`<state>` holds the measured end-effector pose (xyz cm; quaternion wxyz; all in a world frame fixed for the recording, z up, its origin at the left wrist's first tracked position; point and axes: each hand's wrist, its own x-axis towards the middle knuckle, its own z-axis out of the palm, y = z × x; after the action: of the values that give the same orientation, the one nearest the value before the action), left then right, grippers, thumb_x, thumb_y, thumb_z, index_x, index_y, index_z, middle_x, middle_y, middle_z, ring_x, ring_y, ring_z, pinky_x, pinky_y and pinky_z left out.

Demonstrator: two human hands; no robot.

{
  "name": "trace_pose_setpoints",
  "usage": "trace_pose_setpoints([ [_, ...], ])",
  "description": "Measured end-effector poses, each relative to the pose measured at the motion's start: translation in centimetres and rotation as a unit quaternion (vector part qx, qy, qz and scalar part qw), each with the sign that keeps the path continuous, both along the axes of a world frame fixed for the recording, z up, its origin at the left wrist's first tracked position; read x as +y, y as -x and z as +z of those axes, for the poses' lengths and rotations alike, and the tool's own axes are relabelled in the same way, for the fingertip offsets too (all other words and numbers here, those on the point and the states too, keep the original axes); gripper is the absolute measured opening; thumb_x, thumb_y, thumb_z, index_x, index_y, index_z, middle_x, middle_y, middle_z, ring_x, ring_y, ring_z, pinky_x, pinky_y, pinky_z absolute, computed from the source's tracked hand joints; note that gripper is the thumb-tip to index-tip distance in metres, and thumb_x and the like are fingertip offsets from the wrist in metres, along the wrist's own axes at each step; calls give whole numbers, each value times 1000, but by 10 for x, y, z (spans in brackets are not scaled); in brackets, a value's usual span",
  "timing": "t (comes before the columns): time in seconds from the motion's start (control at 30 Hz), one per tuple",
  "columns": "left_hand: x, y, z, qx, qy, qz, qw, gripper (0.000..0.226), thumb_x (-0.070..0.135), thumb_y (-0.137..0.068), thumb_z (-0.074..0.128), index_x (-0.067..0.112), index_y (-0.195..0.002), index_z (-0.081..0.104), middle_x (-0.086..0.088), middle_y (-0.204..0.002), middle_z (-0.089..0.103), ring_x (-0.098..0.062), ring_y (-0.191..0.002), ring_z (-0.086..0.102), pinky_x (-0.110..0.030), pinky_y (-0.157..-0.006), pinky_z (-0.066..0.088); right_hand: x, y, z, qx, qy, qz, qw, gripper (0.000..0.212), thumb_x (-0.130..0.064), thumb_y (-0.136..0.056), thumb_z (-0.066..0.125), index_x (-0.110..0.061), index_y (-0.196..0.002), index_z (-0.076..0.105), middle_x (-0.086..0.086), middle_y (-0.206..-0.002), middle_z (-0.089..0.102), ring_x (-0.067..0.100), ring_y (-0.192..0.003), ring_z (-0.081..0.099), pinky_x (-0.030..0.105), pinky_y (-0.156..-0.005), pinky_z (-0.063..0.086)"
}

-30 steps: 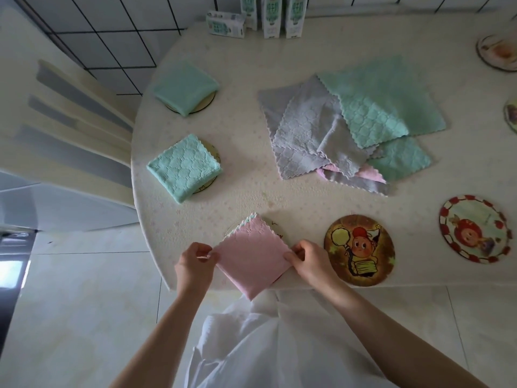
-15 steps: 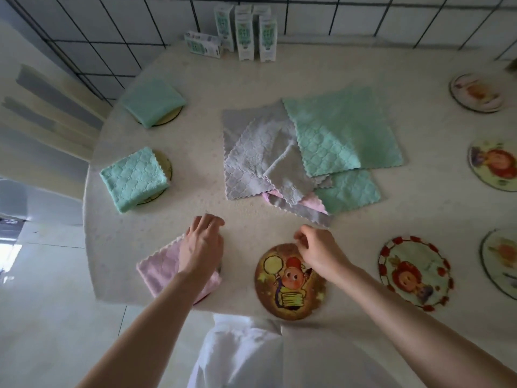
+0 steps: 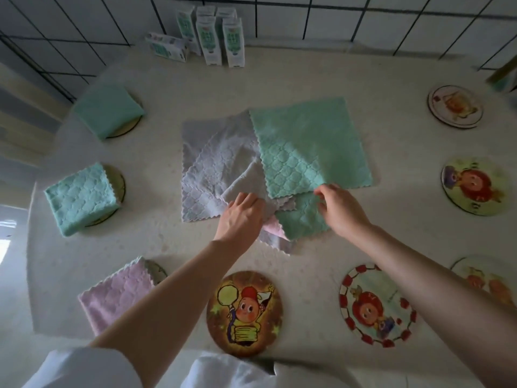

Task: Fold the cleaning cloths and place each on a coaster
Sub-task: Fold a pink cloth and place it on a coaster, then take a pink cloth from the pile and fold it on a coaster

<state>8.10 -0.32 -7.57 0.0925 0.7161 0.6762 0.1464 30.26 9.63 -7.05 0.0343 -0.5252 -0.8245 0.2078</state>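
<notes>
1. Head view, centre: a loose pile (image 3: 279, 175) of unfolded cloths lies on the worktop (image 3: 167, 247). A green cloth (image 3: 310, 144) is on top, a grey cloth (image 3: 212, 175) is to its left, and pink and more green show underneath.
2. The right hand (image 3: 341, 211) is at the near edge of the green cloth. Its fingers are curled over the hem with the thumb below, which reads as a pinch.
3. The left hand (image 3: 240, 217) rests knuckles-up on the grey cloth with its fingers bent down. The tips are hidden, so I cannot tell whether it grips or only presses.
4. Left side of the frame: three folded cloths (image 3: 81, 197) each sit on a coaster. Lower middle and right: five bare coasters (image 3: 244, 310) wait. Cartons (image 3: 212, 37) stand at the top.
5. Handling, as a judgement: these cloths look light, soft and limp, with a plush nap that clings to its neighbours. A cloth lifted from its middle would sag and drag the others along.
6. The better hold is two adjacent corners at the scalloped hem, peeling the green cloth off while the layers below are held down.
</notes>
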Motion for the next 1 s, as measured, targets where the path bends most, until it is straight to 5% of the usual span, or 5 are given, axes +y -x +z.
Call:
trace_pose_setpoints([
  [0.23,71,-19,-22,-3,-2,-90,996,42,2,-75,72,10,-116,66,-6,-117,66,-25,-111,58,-40,-89,53,33,1,-19,-70,-97,64,991,39,0,-75,69,-8,-111,57,8,-111,53,29,-92,54,36,-54,50],
  [0.4,94,-20,-44,5,16,-125,992,53,29,-80,72,10,-127,58,-8,-134,57,-28,-127,49,-41,-106,41,49,4,-32,-63,-116,73,989,35,6,-70,68,-8,-101,64,6,-104,59,30,-91,56,37,-59,54],
  [0.63,99,-19,-46,-1,3,-106,994,53,36,-88,54,10,-133,52,-5,-139,52,-23,-124,52,-39,-102,45,64,9,-23,72,-161,16,984,10,-5,-87,60,-7,-96,62,8,-84,66,30,-71,62,34,-58,49],
  [0.87,125,-2,-36,-6,19,-117,993,39,5,-77,72,7,-115,66,-7,-133,57,-25,-106,62,-44,-84,55,103,-26,-18,-133,-167,227,950,47,-21,-69,78,-9,-111,59,10,-103,57,30,-90,56,39,-73,50],
  [1.0,122,1,-35,21,3,-156,987,47,0,-68,79,9,-112,68,-6,-127,62,-22,-105,64,-42,-81,57,113,-57,-24,-167,-166,211,949,42,3,-68,67,-9,-108,61,10,-108,59,32,-95,58,39,-77,51],
])
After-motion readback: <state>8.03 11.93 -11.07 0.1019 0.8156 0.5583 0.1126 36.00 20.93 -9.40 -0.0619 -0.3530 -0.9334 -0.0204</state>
